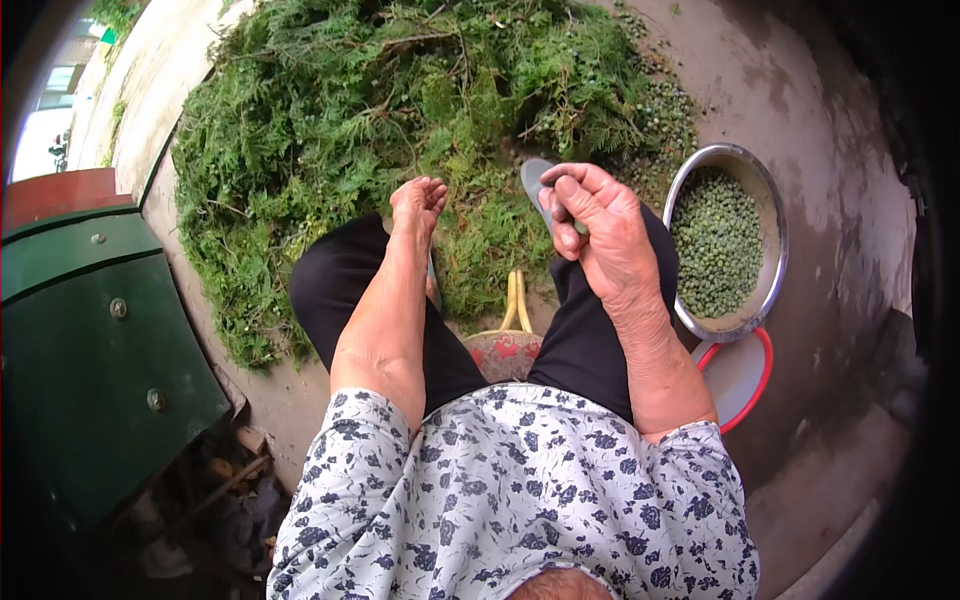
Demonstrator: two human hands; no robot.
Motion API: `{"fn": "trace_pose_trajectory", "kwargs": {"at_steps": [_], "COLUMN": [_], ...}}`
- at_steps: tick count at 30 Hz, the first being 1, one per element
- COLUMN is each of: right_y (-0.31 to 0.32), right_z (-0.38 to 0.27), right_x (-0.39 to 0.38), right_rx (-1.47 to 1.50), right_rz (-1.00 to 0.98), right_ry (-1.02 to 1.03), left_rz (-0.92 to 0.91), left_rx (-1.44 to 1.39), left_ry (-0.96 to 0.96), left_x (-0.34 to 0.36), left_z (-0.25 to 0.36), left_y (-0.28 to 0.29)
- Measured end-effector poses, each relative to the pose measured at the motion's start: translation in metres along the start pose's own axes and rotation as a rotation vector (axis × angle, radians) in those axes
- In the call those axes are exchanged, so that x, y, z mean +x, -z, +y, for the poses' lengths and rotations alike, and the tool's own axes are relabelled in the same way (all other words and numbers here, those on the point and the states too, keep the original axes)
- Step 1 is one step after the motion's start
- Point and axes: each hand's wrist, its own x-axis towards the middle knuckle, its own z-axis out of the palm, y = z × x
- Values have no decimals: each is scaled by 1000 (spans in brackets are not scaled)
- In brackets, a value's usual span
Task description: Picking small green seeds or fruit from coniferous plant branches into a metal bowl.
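Note:
My left hand (pixel 419 205) is raised over the near part of a big heap of cut evergreen branches (pixel 430 110), its fingers curled in. Whatever it may hold is hidden. To its right, above my right knee, my right hand (pixel 602 225) is closed with the thumb against bent fingers. A speck of green shows at its palm, too small to name. Beyond these fingers the grey toe of a shoe (pixel 536 178) shows. On my right stands a metal basin (pixel 724 330) with many small green berry-like cones (pixel 717 245) in it.
Under the basin's near side sits a red-rimmed white bowl (pixel 738 380). Loose cones (pixel 668 112) lie at the heap's right edge. A dark green box-like piece (pixel 100 350) with round studs stands at left. Between my legs is a seat with a yellow frame (pixel 516 300).

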Motion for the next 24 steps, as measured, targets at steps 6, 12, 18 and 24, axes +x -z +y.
{"fn": "trace_pose_trajectory", "kwargs": {"at_steps": [6,12,18,24], "right_y": [7,7,12,20], "right_z": [-4,-3,-9,-14], "right_x": [-7,-14,-17,-18], "right_rx": [85,18,116,142], "right_rz": [48,-17,-42,-45], "right_ry": [-7,-116,-140,-175], "left_rz": [122,-214,-722,-805], "left_rx": [194,378,886,1540], "left_ry": [128,-90,-574,-1022], "left_x": [20,-6,-25,-2], "left_z": [-45,-37,-36,-76], "left_y": [14,-57,-162,-214]}}
